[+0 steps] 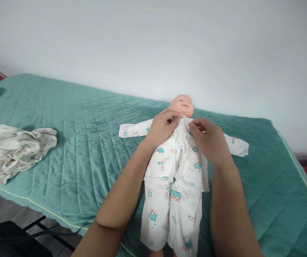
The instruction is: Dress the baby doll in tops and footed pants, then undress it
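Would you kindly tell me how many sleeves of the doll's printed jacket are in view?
2: one sleeve lies on the green quilted cover beside the left hand, the other sleeve beside the right hand; the hands partly hide both.

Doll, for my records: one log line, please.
left hand: at shirt neck | right hand: at shirt neck | doll: face-up on cover

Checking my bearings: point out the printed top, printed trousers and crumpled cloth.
Printed top (pixel 166 166): head view, picture-left front panel.
Printed trousers (pixel 179 210): head view, picture-right leg.
Crumpled cloth (pixel 19 150): head view, middle folds.
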### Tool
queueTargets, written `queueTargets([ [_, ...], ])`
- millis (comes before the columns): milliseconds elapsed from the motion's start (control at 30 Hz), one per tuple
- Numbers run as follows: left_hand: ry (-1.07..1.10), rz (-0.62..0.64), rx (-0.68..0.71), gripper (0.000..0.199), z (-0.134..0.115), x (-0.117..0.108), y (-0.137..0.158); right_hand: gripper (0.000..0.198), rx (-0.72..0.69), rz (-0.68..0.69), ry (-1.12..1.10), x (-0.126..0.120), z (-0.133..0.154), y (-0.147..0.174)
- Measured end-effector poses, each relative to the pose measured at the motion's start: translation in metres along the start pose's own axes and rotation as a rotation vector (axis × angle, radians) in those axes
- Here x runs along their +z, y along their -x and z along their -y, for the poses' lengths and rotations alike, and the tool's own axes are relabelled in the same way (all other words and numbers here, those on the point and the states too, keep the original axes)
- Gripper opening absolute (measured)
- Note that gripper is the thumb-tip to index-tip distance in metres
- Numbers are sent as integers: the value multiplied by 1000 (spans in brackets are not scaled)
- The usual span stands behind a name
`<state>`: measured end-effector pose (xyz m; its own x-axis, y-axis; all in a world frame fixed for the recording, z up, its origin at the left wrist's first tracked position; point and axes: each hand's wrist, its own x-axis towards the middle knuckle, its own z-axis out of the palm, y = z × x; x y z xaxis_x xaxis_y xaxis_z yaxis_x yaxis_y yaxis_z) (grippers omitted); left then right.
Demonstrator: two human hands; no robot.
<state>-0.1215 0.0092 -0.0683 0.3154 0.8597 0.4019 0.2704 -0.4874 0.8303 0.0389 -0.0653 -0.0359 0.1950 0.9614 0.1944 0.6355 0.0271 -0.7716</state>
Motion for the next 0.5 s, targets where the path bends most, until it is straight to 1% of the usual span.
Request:
queueTargets([
  [67, -5, 38, -22, 17, -6, -5, 1, 32, 31, 80, 54, -6, 9, 6],
  [167, -9, 181, -83, 14, -18, -19, 6, 36, 61, 205, 189, -11, 19, 16],
  [267, -37, 304, -147, 24, -30, -34, 11, 32, 72, 277, 292, -14, 23, 23],
  [367, -79, 385, -141, 26, -37, -41, 16, 25, 58, 363, 293, -17, 22, 22],
  [500, -119, 420, -100, 17, -40, -40, 20, 22, 70, 453, 187, -25, 18, 17],
])
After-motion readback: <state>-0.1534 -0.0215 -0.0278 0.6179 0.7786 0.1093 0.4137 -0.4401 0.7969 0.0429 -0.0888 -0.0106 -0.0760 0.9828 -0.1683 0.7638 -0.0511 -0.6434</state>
